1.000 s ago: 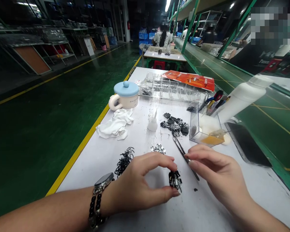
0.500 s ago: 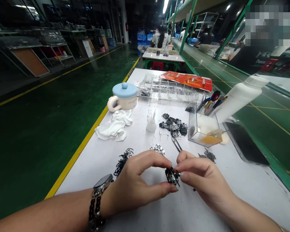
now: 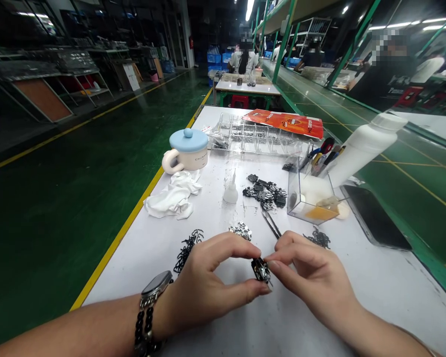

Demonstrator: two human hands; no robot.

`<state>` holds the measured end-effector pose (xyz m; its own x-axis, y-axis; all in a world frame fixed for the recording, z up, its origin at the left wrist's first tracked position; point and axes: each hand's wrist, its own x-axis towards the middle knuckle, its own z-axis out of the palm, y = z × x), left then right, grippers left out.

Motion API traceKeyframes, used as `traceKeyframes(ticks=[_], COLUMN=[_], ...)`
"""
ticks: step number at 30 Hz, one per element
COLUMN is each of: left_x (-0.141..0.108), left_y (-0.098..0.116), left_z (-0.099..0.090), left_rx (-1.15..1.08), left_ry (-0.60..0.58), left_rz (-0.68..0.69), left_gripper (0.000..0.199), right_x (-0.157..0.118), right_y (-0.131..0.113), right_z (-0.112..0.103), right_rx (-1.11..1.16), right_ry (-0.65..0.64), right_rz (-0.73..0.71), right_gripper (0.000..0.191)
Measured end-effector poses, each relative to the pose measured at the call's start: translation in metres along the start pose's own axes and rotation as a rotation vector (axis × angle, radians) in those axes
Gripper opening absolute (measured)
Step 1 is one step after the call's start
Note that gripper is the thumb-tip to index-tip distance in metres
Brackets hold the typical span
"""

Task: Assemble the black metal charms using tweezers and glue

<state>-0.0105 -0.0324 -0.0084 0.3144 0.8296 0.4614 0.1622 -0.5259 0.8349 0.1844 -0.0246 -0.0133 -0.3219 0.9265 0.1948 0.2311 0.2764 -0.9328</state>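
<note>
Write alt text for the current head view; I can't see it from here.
The left hand pinches a small black-and-metal part above a white table, with the right hand at the part's edge. Tweezers, partly hidden by the right hand, show near a pile of black parts; a blue-lidded mug stands farther off, to the left.

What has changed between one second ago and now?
The right hand has moved left, from over the slim dark metal tweezers to the small black-and-silver component; whether it grips it is unclear. That uncovered the loose pile of thin black pieces at right. The left hand still pinches the component; the tweezers seem unmoved.
</note>
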Motion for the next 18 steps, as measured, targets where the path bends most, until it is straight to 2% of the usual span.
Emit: traceKeyframes(ticks=[9,18], left_x=[0.0008,-0.0012], left_y=[0.0009,0.0004], left_z=[0.0015,0.0022], left_rx=[0.014,0.001], left_ry=[0.014,-0.007], left_rz=[0.015,0.001], left_gripper=[0.030,0.030], right_x=[-0.0003,-0.0007], right_y=[-0.0068,-0.0099], right_z=[0.0011,0.0013], right_rx=[-0.238,-0.350], right_ry=[0.090,0.106], right_rz=[-0.292,-0.501], right_gripper=[0.008,0.017])
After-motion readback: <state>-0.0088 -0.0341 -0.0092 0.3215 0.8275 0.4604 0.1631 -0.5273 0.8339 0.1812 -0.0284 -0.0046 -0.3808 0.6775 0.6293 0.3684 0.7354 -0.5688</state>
